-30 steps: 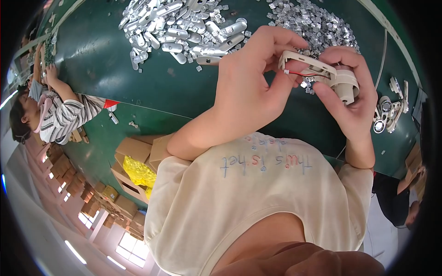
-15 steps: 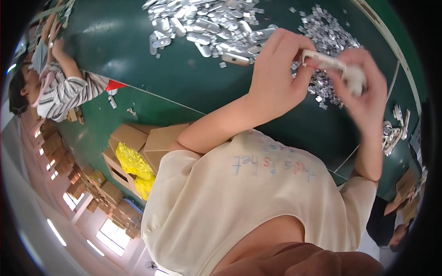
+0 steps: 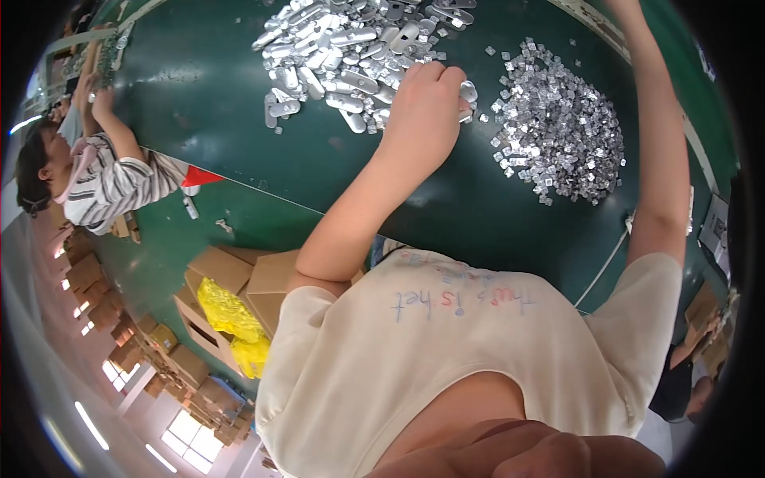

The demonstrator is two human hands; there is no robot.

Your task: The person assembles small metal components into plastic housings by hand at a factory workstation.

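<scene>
Your left hand rests knuckles-up on the near edge of the heap of long silver parts, fingers curled into it, probably pinching one, though the grip is hidden. The small silver pieces lie just right of it on the green desk. Your right arm reaches up out of view.

Under the left hand lies a heap of elongated silver metal casings, smooth and brightly glossy. Just to the right of that hand, a pile of small square silver pieces glitters, probably metal too, though too small to be sure. Both rest on the dark green tabletop, matt and faintly scuffed. Below the forearm sit matt brown cardboard boxes with crinkled, shiny yellow plastic bags.
</scene>
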